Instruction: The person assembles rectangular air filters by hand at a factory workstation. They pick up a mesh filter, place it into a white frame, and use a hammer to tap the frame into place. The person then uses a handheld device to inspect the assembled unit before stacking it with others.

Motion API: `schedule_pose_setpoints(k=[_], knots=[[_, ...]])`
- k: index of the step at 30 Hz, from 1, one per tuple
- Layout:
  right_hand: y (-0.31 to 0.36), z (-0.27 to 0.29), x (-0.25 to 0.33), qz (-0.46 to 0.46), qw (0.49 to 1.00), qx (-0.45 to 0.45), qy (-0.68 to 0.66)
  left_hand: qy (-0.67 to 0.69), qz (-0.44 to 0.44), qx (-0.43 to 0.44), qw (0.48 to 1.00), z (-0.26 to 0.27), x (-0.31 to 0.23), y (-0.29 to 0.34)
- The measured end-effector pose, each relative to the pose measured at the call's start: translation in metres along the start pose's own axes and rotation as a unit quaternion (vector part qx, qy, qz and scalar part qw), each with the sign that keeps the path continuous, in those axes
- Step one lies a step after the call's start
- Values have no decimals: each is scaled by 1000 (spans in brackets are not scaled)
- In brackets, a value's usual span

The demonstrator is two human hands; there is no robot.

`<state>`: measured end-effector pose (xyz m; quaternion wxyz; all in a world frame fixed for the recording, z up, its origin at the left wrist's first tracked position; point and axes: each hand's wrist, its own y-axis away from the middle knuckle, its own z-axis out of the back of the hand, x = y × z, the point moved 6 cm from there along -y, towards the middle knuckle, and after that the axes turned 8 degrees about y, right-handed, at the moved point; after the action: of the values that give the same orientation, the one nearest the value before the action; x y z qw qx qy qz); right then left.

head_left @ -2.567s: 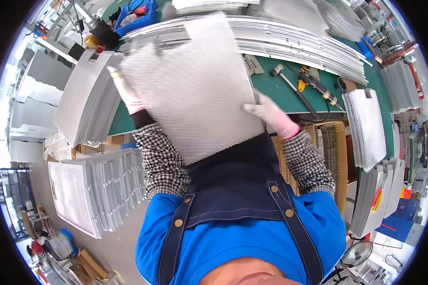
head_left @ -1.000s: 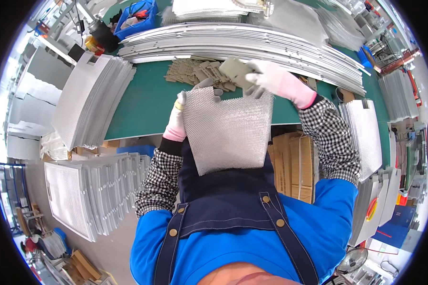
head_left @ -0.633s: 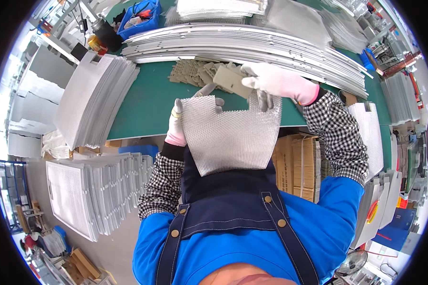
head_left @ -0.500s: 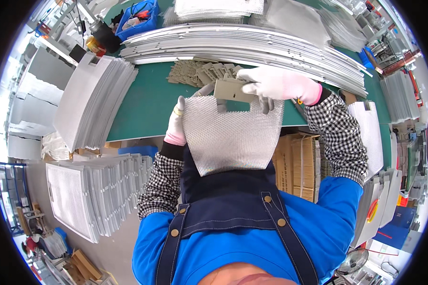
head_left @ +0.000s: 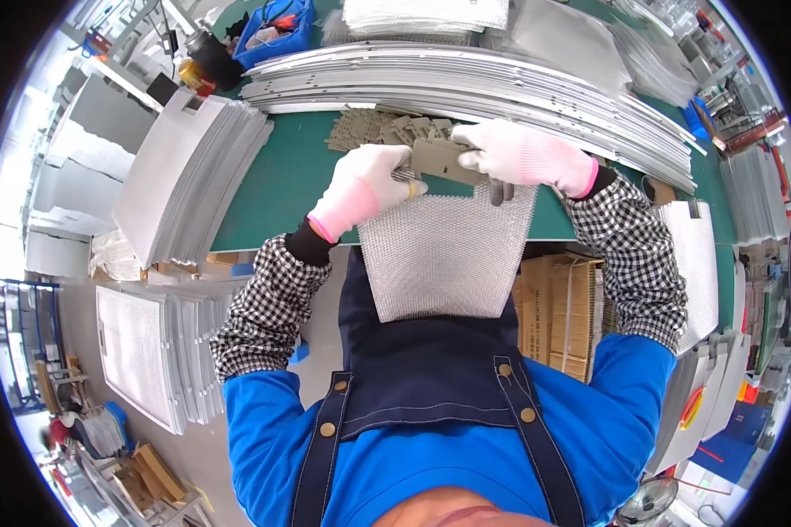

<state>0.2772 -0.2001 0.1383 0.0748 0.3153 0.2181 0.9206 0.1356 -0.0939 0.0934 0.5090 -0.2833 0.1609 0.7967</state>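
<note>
A silvery mesh panel (head_left: 448,255) with a notch in its top edge hangs in front of my apron, over the table's near edge. My left hand (head_left: 367,186), in a white and pink glove, is closed on the panel's upper left, beside the notch. Between my hands, at the notch, stands a thin beige plate (head_left: 438,160) with a small dark slot. My right hand (head_left: 520,160) pinches this plate by its right end, with its lower fingers against the panel's upper right. My fingers partly hide where plate and panel meet. Behind them lies a pile of beige plates (head_left: 360,130).
Long pale metal strips (head_left: 466,79) lie across the green table (head_left: 277,193). A stack of notched panels (head_left: 180,176) stands at its left, and another notched panel (head_left: 693,263) at its right. A blue bin (head_left: 277,35) sits far left. Framed panels (head_left: 136,351) stand below left.
My left hand has moved from the panel's left side up over its top edge beside the notch. My right hand keeps its hold on the beige plate. The view has shifted slightly.
</note>
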Motion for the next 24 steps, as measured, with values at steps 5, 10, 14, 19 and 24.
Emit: schedule_pose_setpoints(k=[5,10,14,19,24], knots=[[-8,-1,-7,-10,997,31,68,-13,35,36,999,2,-8,-2],[-31,1,-13,82,970,-48,226,22,-65,-17,998,5,1,5],[-23,1,-36,73,980,-142,115,185,-26,-72,980,7,20,9],[-28,-8,-49,64,968,-95,221,197,-80,-67,975,-3,17,4],[-21,-6,-54,36,989,-59,131,69,-158,-75,982,8,5,1]])
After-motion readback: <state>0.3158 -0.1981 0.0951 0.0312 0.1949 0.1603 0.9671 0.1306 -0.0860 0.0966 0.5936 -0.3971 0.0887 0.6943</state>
